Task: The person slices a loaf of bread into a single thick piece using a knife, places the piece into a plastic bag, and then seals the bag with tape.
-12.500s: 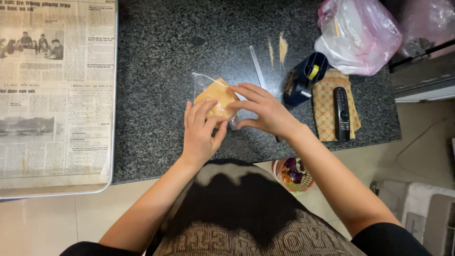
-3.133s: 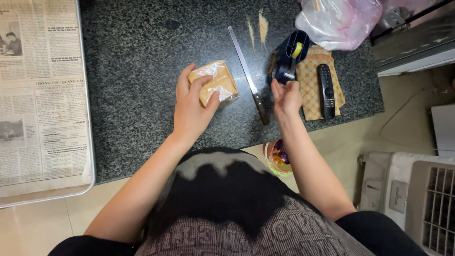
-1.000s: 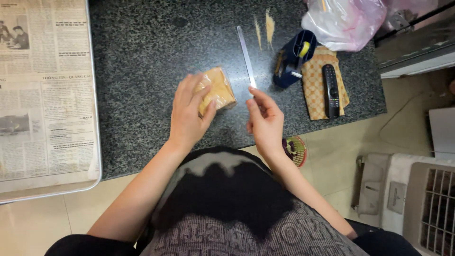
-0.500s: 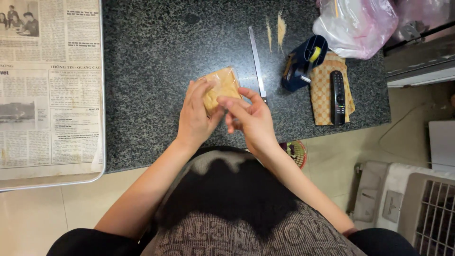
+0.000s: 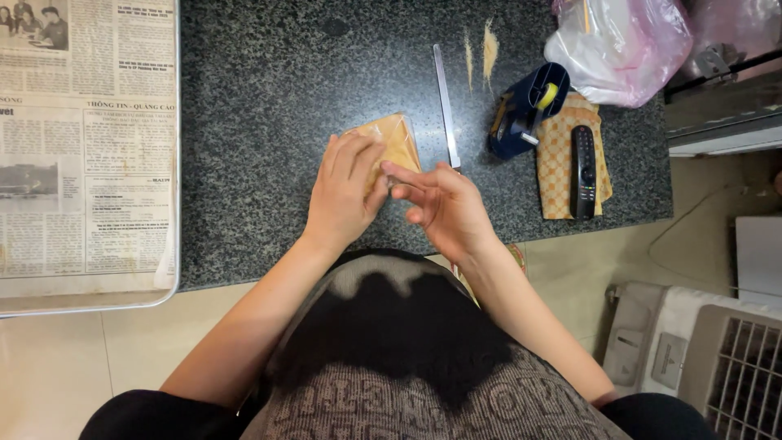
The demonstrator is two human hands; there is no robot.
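Observation:
A small tan packet wrapped in clear plastic [image 5: 397, 140] lies on the dark speckled granite counter [image 5: 269, 106]. My left hand [image 5: 345, 193] presses flat on the packet's near left part and holds it down. My right hand [image 5: 440, 208] is just right of it, thumb and forefinger pinched at the packet's near right edge; whether a bit of tape sits between them is too small to tell. A long knife [image 5: 445, 106] lies on the counter just beyond my right hand, blade pointing away.
A dark blue tape dispenser [image 5: 525, 110] stands right of the knife, beside a black remote [image 5: 583, 171] on a checked orange cloth [image 5: 557, 163]. A pink plastic bag [image 5: 623, 45] sits far right. Newspaper on a tray [image 5: 81, 138] covers the left. A fan heater [image 5: 725, 358] stands on the floor.
My right hand went to the tape dispenser, then came back and now pinches the packet's right edge. My left hand has stayed on the packet throughout.

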